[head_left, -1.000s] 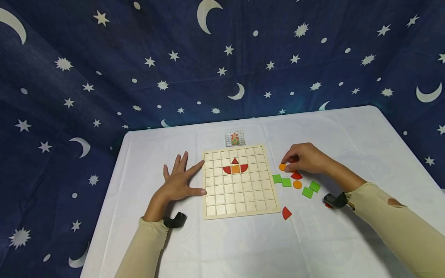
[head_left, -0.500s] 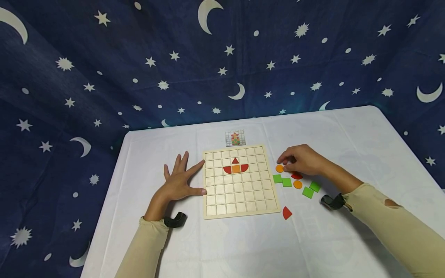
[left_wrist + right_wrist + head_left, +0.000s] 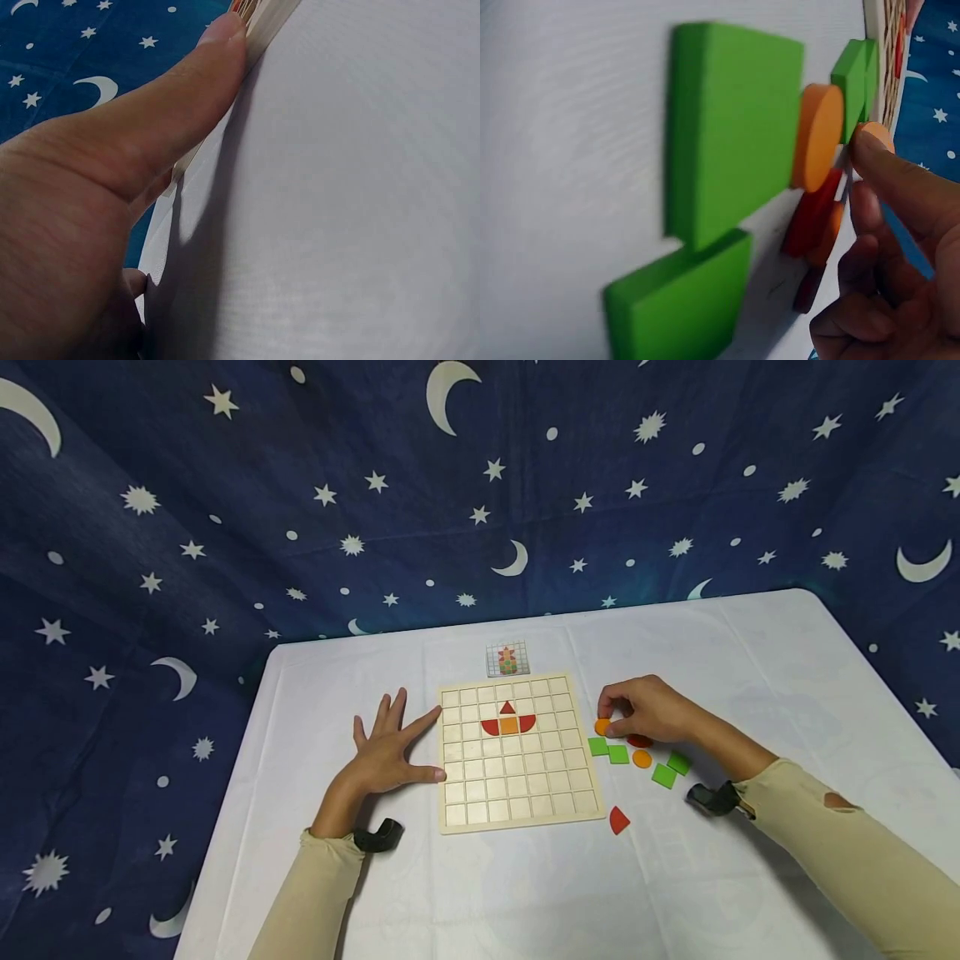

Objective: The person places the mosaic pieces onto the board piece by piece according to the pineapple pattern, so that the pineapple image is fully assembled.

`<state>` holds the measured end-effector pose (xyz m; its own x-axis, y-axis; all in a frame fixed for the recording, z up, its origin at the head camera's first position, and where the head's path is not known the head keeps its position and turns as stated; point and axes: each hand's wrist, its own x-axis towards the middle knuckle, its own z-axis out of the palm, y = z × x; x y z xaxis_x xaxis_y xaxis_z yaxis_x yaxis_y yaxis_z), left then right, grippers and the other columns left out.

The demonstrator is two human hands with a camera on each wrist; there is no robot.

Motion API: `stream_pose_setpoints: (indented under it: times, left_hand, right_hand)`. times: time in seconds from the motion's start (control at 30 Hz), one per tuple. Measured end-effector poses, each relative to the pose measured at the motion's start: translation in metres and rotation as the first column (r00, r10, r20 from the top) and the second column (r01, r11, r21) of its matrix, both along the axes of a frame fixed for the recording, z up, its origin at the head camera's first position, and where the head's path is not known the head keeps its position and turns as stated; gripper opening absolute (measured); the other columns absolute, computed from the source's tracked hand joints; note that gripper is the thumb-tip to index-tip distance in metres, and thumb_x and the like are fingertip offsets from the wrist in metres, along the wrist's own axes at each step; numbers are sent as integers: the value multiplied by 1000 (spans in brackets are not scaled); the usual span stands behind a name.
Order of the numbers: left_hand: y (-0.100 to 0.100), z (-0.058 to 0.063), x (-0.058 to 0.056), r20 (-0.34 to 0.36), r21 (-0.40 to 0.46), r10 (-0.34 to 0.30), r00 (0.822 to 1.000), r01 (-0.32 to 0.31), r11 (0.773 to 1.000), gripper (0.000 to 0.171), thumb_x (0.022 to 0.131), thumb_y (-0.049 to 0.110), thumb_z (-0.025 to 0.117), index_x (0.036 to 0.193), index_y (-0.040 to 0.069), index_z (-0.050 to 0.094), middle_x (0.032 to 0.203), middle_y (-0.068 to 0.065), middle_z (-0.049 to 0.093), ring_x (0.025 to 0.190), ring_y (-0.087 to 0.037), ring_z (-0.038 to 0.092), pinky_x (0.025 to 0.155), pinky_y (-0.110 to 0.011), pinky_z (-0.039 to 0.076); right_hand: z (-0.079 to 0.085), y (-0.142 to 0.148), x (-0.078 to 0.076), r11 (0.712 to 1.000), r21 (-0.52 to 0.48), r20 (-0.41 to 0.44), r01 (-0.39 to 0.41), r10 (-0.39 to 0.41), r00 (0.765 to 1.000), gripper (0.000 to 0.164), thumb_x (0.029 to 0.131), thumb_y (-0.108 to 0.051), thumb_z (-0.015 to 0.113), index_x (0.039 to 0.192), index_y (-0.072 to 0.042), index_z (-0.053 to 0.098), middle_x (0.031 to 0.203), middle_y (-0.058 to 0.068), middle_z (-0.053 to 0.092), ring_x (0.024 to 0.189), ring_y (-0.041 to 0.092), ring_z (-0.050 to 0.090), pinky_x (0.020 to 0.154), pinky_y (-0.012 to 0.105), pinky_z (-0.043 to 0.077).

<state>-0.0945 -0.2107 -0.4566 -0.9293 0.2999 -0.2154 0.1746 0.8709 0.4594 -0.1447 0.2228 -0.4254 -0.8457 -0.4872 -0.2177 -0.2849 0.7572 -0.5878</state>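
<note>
A flat, round orange disc (image 3: 602, 727) is pinched between the thumb and index finger of the right hand (image 3: 652, 706), between two and three o'clock from the centre of a square, pale wooden board (image 3: 530, 785) ruled into cells. Only a narrow strip of white tablecloth (image 3: 487, 893) is left between disc and board edge; toward one and five o'clock, wider stretches of cloth are seen. At nine o'clock the board's edge is touched by the thumb and index fingertip of the left hand (image 3: 378, 756), whose fingers are spread wide.

The disc is plain and bright orange (part of its face is covered by a fingertip in the right wrist view).

On the board, one red triangle (image 3: 507, 708), one orange square (image 3: 509, 725) and two red quarter-circles (image 3: 490, 727) are set. Four green square tiles (image 3: 618, 754) are counted around three o'clock, in two pairs, with one second orange disc (image 3: 642, 759) lying between the pairs. One loose red quarter-circle (image 3: 618, 820) is found at four o'clock. By the right hand, red pieces (image 3: 810, 221) and an orange piece (image 3: 827, 240) are partly hidden; their exact number cannot be told. At twelve o'clock, one small picture card (image 3: 507, 658) is laid just beyond the board.
</note>
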Motion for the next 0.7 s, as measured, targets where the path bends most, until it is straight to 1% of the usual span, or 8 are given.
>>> stream_pose_setpoints:
  times: [0.1,0.23,0.33,0.43,0.5,0.57,0.7]
  left_hand:
    - [0,0,0,-3,4,0,1000,0,1000,105,69,65,85,158,36,37,173,-17,-5,158,-43,-13,111,-80,-15]
    - [0,0,1,-1,8,3,1000,-3,1000,106,69,65,85,158,36,37,173,-16,-6,158,-43,-14,111,-79,-15]
    - [-1,0,1,0,10,2,1000,-2,1000,106,69,65,85,158,36,38,173,-16,-6,158,-43,-14,111,-80,-15]
    - [-1,0,1,0,14,1,1000,-1,1000,106,69,65,85,158,35,37,173,-17,-6,157,-44,-14,110,-80,-16]
    - [-1,0,1,3,13,4,1000,-4,1000,106,69,65,85,158,36,37,173,-16,-7,158,-43,-15,110,-79,-17]
    - [-1,0,1,6,13,7,1000,-7,1000,107,68,66,85,159,37,36,173,-16,-7,158,-42,-16,110,-78,-18]
    - [0,-1,0,1,10,9,1000,-9,1000,107,68,66,85,158,37,36,173,-16,-6,158,-43,-15,110,-79,-18]
  right_hand:
    - [2,-4,-1,999,-42,18,18,-17,1000,13,86,-17,83,92,-21,72,77,-5,65,75,16,55,66,27,45]
    - [4,-17,-1,989,-123,30,87,-84,996,12,86,-21,84,93,-20,74,78,-5,69,75,17,60,69,27,47]
    - [5,-34,0,970,-198,86,139,-124,989,14,86,-22,84,95,-18,76,82,-2,71,77,19,62,69,26,50]
    - [5,-53,2,952,-253,148,172,-138,979,14,85,-21,84,96,-17,77,85,0,71,79,20,62,69,26,50]
    - [5,-67,4,943,-278,175,181,-136,975,13,85,-19,84,96,-17,78,86,1,71,80,20,61,70,26,51]
    - [5,-80,5,938,-298,185,176,-124,975,12,86,-17,83,96,-16,78,87,1,72,81,20,62,72,28,51]
    - [3,-100,7,934,-321,168,158,-108,980,10,86,-14,82,95,-16,78,86,-1,74,81,17,65,76,32,51]
